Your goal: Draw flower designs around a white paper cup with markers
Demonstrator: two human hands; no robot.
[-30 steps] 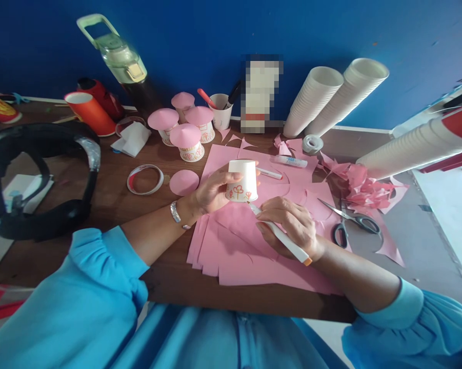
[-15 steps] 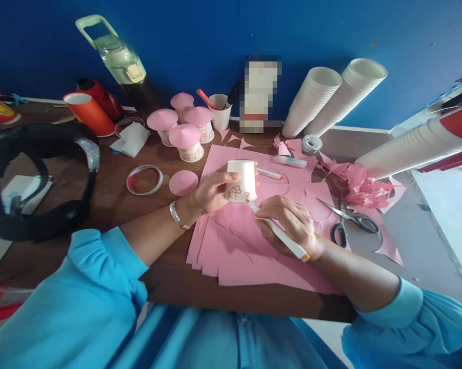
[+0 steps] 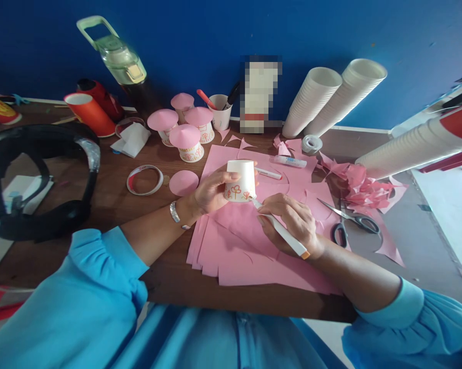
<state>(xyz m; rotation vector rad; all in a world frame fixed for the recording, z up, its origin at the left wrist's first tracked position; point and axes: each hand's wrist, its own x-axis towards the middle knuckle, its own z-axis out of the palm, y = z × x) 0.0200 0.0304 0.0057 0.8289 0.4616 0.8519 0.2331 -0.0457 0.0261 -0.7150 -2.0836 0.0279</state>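
My left hand [image 3: 212, 190] is closed around a white paper cup [image 3: 241, 177], held upside down above the pink sheets [image 3: 249, 241]. Red-orange flowers are drawn along the cup's rim. A white marker [image 3: 286, 237] with an orange end is gripped in my right hand [image 3: 292, 220], its tip at the lower right edge of the cup. Beyond my left hand lies a pink paper cone [image 3: 183, 183]. Several decorated cups with pink cone roofs [image 3: 185, 137] stand behind it. Another white marker [image 3: 269, 173] with a red end rests on the sheets.
Scissors [image 3: 356, 221] and pink paper scraps [image 3: 369, 187] lie to the right. Stacked white cups [image 3: 315, 97] lean at the back wall. A tape roll [image 3: 145, 180], a black headset-like strap [image 3: 42, 225] and a bottle [image 3: 119, 59] are on the left. A glue stick [image 3: 290, 161] lies behind the cup.
My right hand and the marker have shifted very slightly up and right along the cup's rim. The cup and my left hand stay in the same place.
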